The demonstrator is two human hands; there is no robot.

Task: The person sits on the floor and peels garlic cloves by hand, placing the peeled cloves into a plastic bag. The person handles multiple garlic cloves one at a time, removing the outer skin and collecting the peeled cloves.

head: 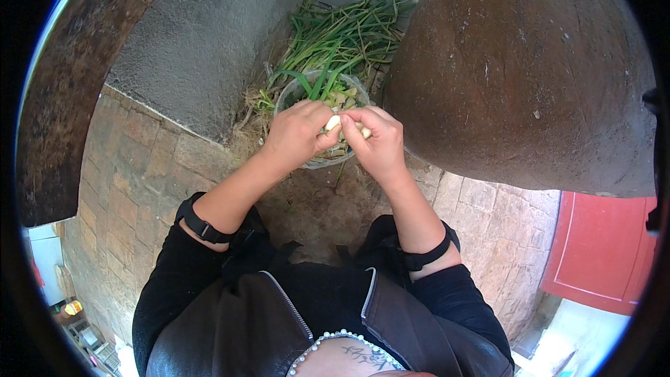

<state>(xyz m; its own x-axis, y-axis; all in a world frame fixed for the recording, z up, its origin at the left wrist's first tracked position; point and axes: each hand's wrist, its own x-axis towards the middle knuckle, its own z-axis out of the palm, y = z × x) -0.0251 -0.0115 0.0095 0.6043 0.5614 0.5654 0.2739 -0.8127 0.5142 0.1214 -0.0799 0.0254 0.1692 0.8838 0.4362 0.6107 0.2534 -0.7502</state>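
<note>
Both hands meet over a round plastic bucket [328, 164] on the ground. Between the thumb and fingers of my left hand [294, 132] is a pale peeled clove, which looks like garlic [333, 123]. The fingertips of my right hand [382, 141] touch that clove. More pale cloves [365, 131] show beneath the curled fingers of the right hand, partly hidden. Inside the bucket lie yellowish scraps [340, 98] and green leaves [315, 85]; my hands cover much of its opening.
A heap of long green stalks [350, 31] lies behind the bucket, with dry roots [250, 110] at its left. A grey wall [209, 36] rises to the left. On the right bulges a large brown rounded vessel [513, 73]. Brick paving [131, 167] covers the ground.
</note>
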